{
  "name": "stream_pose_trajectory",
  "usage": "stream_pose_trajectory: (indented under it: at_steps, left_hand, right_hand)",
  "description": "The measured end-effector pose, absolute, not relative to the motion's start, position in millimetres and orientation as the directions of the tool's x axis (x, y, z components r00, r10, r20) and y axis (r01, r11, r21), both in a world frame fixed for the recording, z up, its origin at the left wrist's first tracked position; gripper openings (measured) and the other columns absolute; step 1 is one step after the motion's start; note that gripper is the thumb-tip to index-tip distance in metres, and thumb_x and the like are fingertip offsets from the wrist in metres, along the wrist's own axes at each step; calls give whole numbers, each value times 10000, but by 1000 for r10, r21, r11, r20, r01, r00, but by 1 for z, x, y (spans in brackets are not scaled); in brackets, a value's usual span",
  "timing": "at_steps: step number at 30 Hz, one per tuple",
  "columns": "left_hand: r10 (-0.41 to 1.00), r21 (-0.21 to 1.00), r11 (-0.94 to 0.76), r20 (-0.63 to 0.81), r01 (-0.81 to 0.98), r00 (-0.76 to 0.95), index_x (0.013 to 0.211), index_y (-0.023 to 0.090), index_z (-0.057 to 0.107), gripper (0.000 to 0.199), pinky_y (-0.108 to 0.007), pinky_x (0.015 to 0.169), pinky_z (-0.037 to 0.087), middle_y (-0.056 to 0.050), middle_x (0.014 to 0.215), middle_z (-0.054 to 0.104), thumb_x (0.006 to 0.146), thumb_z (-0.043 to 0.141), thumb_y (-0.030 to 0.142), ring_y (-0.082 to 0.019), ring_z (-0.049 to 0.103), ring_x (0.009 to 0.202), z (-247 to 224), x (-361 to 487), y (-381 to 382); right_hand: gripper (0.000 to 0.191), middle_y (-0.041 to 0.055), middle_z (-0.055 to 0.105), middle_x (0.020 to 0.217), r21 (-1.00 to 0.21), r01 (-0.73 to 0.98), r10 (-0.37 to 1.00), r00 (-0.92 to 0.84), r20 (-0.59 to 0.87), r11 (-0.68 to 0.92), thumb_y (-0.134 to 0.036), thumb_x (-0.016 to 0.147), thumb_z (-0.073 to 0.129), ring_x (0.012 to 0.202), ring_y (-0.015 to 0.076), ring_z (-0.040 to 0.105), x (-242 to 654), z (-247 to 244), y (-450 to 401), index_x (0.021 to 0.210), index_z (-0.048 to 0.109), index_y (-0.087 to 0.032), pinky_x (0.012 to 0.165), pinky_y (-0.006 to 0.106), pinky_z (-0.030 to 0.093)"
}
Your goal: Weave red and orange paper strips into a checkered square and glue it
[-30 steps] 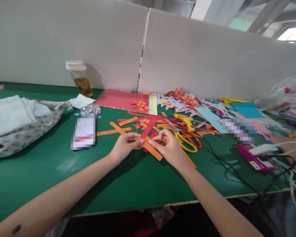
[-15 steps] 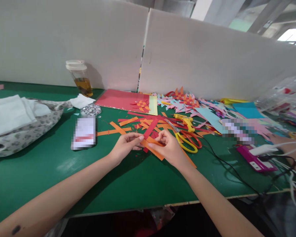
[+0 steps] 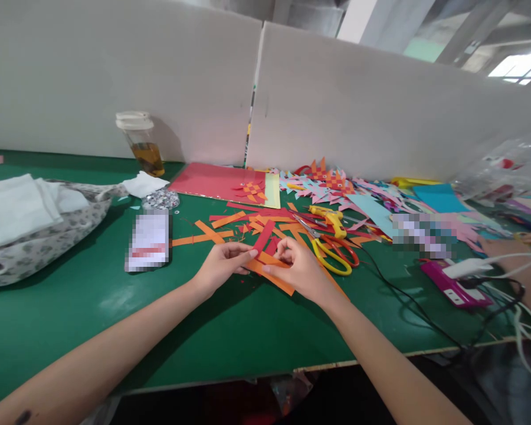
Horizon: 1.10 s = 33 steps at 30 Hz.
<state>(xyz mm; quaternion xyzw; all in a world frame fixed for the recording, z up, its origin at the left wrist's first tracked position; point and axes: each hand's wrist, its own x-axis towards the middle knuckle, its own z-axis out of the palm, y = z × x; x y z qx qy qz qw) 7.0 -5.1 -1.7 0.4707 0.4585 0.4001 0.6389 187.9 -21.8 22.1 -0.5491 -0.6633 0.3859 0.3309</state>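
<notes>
Indoor light is soft and slightly dim, with the window [image 3: 520, 66] blown out at upper right, a shadow beside the lidded tumbler [image 3: 141, 141] and pale glare on the green tabletop [image 3: 119, 301]. Toward the right edge the view stretches and blurs, and mosaic blocks cover the phone [image 3: 148, 239].

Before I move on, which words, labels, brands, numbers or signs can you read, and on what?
No readable text anywhere.
Phone at left: screen pixelated, unreadable.
Pixelated item behind purple power strip: unreadable.
Clear plastic item, far right: too blurred to read.
Orange strip, red strip: no lettering visible.
</notes>
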Motion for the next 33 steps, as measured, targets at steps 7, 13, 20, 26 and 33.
stream_pose_trajectory:
  at_steps: [7, 13, 20, 26, 33]
  left_hand:
    - [944, 971, 215, -180, -104, 276, 809, 150, 683, 293, -206, 622, 531, -27, 773, 678, 654, 710, 397, -108, 617, 668, -2, 7, -6]
    - [959, 984, 168, -147, -67, 242, 811, 145, 674, 301, -212, 591, 535, -34, 766, 690, 652, 710, 398, -121, 630, 658, 0, 7, -6]
    - [967, 997, 47, -60, 58, 249, 808, 173, 685, 274, -209, 559, 538, -10, 727, 688, 682, 675, 415, -130, 630, 646, -6, 8, -8]
    - [961, 998, 39, -49, 43, 274, 816, 181, 686, 262, -220, 580, 542, -14, 747, 692, 689, 670, 409, -132, 635, 639, -6, 9, -9]
    - [954, 999, 32, -36, 19, 299, 837, 188, 696, 246, -212, 595, 541, -18, 781, 699, 705, 660, 393, -128, 634, 666, -3, 10, -11]
  right_hand:
    - [330, -48, 523, 650, -861, 505, 986, -166, -26, 62, -324, 628, 679, 595, 124, 537, 193, 29, -19, 730, 383, -220, 542, 237, 383]
    - [321, -30, 576, 677, -845, 528, 987, -161, -6, 81, -331, 630, 680, 619, 144, 575, 203, 34, -16, 751, 403, -222, 556, 263, 422]
    - [244, 21, 648, 860, -829, 499, 952, -280, 121, 252, -351, 675, 677, 824, 176, 616, 199, 40, -20, 829, 536, -224, 746, 323, 469]
    - [142, 8, 649, 751, -861, 459, 966, -229, 122, 218, -323, 728, 625, 711, 158, 628, 189, 29, -21, 785, 548, -218, 669, 297, 489]
    - [200, 11, 641, 778, -891, 419, 967, -244, 73, 173, -302, 720, 631, 721, 155, 630, 189, 27, -21, 860, 517, -216, 668, 296, 491]
